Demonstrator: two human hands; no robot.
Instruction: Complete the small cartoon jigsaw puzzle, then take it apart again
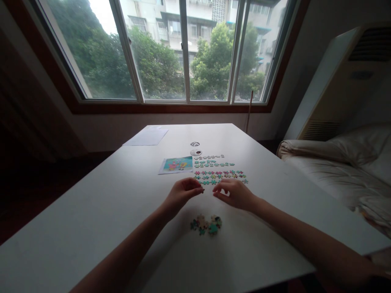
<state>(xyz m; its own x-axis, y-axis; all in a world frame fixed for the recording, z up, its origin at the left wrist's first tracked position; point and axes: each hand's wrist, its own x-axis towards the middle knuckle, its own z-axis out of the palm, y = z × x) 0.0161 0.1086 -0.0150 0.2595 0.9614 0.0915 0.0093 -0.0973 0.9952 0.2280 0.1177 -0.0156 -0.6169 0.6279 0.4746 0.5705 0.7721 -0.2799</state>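
Observation:
My left hand (187,190) pinches a small jigsaw puzzle piece (203,190) at its fingertips, just above the table. To its right, my right hand (233,193) hovers with curled, parted fingers and nothing visible between them. Beyond both hands lie rows of jigsaw pieces (219,176), partly covered by the right hand. Nearer to me is a loose pile of jigsaw pieces (206,225), some showing teal faces and some plain tan backs. A colourful picture sheet (177,164) with pink and yellow figures on blue rests beyond my left hand.
All of this is on a white table (106,211). Two round discs (196,152) lie behind the rows, and a paper sheet (146,136) is at the far left corner. A cushioned sofa (324,171) stands to the right, and a window (183,53) is ahead.

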